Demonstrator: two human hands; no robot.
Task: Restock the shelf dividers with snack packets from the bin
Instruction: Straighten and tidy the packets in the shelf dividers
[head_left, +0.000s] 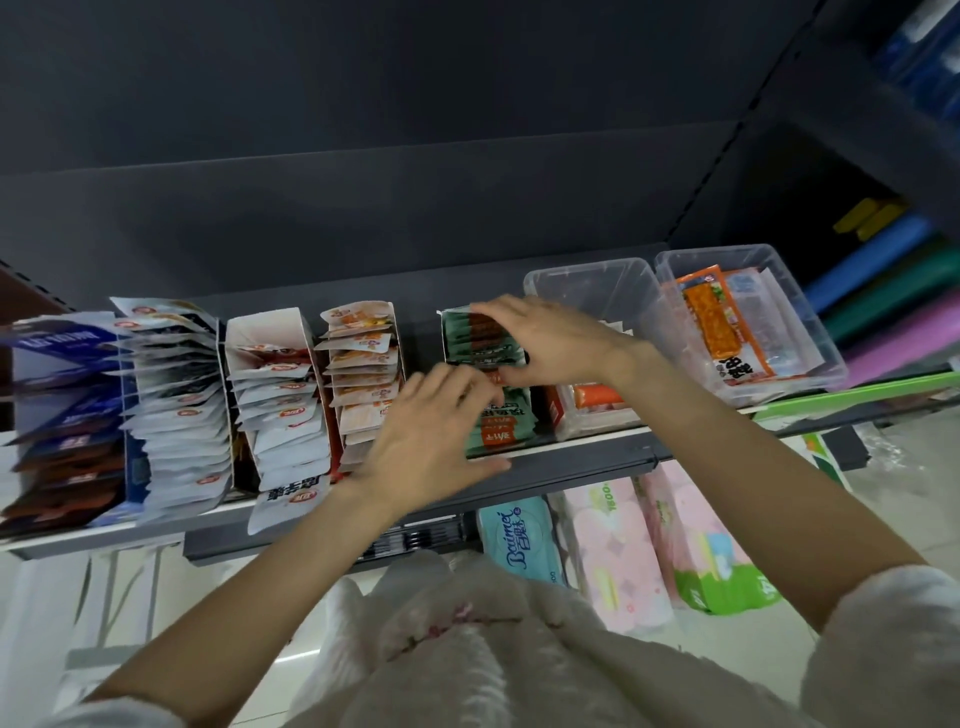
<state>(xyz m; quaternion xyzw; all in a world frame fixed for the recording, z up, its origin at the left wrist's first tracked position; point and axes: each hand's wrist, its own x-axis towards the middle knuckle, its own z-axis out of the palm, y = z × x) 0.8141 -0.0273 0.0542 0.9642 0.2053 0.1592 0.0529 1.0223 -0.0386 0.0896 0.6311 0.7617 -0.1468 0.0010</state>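
Both hands on the row of green packets (485, 345) standing on the shelf (571, 454), just left of the clear bin (597, 291). Right hand (550, 340) grips the back of the stack, fingers curled over the tops; left hand (431, 431) lies flat against the front packets, fingers straight, holding nothing. I'd squeeze the row square from both ends and keep packets upright, labels forward, before letting go.
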